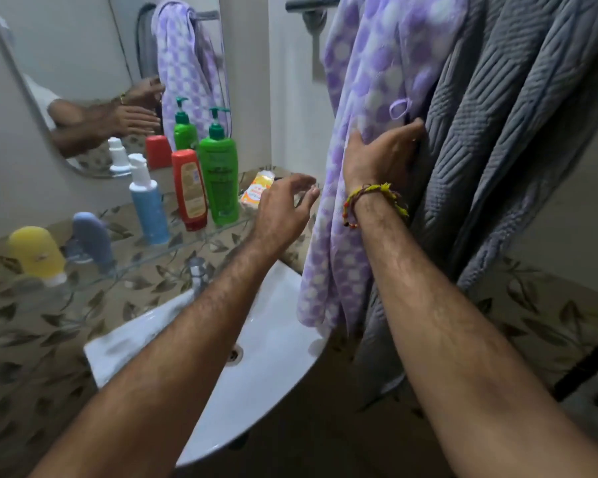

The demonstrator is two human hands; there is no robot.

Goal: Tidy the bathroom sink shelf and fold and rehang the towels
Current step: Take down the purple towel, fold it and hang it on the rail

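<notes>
A person stands at a white basin [277, 343], both bare arms reaching forward. The right hand [382, 157], a beaded thread band at its wrist, grips the edge of a lilac checked towel [366, 108], fingers curled behind the cloth and thumb lying across its front. The towel hangs from a chrome rail [311, 3] on the wall, just beside and touching a grey quilted towel [508, 132] to its right. The left hand [283, 208] hovers with fingers spread and loosely bent, holding nothing, just short of the lilac towel's lower edge.

On the glass shelf [194, 236] above the tap stand 5 containers in a row: a yellow bottle [37, 253] at the left end, a grey-blue tube [92, 236], a blue pump bottle [147, 205], a red bottle [189, 189] and a green pump bottle [218, 174]. An orange packet [258, 193] lies at the shelf's right end. The mirror [59, 63] reflects the arms and bottles.
</notes>
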